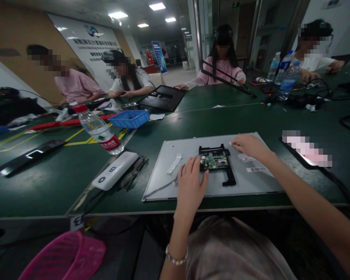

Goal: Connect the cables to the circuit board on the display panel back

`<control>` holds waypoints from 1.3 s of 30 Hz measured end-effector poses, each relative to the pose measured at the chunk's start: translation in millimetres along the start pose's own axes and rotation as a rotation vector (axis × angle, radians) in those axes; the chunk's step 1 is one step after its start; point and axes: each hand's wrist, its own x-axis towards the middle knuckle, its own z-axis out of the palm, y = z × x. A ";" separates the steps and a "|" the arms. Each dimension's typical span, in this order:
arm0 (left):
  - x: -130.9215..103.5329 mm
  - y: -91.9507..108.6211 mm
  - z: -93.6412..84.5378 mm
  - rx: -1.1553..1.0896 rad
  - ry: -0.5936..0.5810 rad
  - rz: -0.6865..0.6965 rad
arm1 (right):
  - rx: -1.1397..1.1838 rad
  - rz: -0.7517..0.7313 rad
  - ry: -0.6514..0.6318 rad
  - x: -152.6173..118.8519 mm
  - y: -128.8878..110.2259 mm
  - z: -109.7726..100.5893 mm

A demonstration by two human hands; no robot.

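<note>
Here, a circuit board sits beside the left grip.

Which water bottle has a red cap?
The left bottle, near the white device. Its cap is red, whereas the three bottles grouped on the right have no red caps and show blue labels.

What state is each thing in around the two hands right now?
Left hand, thumb apart from fingers, at the board's left end
Right hand, fingertips close together over the panel; anything held too small to tell
Panel, flat on the table
Circuit board, uncovered
Black bracket, lying on the panel
Bottle, standing, red cap on
Blue tray, upright
Phone, lying screen up, lit
</note>
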 end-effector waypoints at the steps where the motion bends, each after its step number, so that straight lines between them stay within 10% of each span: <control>1: 1.7 7.5 3.0 -0.019 -0.028 0.023 | -0.011 0.000 0.006 0.5 0.0 1.0; 11: 3.5 21.8 19.2 -0.018 -0.127 0.060 | 0.088 0.054 0.177 9.8 -23.3 -10.9; 20: 4.3 21.6 18.2 -0.019 -0.138 0.072 | -0.113 -0.078 -0.004 39.7 -69.1 -9.5; 39: 2.4 21.3 19.5 -0.013 -0.103 0.092 | -0.106 -0.044 -0.059 25.7 -65.1 -3.2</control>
